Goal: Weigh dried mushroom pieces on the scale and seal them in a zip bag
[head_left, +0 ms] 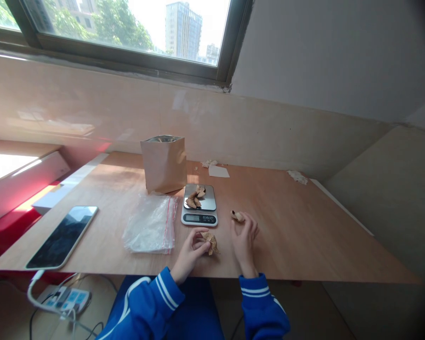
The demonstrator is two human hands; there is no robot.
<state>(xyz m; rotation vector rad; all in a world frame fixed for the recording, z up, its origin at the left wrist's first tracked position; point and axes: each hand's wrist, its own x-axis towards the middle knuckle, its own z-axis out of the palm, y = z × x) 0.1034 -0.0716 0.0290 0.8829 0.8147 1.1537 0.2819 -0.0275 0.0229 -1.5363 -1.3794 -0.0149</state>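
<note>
Dried pc [212, 243] pinched at tip, L grip [191, 249].

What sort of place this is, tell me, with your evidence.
Probably a makeshift indoor workspace: a digital scale bearing brown pieces stands on a table by a wall, below a window.

1 head-worn view, looking forward and down, tabletop [286, 236] near

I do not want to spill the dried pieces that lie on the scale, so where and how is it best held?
Probably grip the scale by both sides of its white base, coming from left and right, keeping it level: it lies flat, and the dried pieces sit loose on top.
</note>
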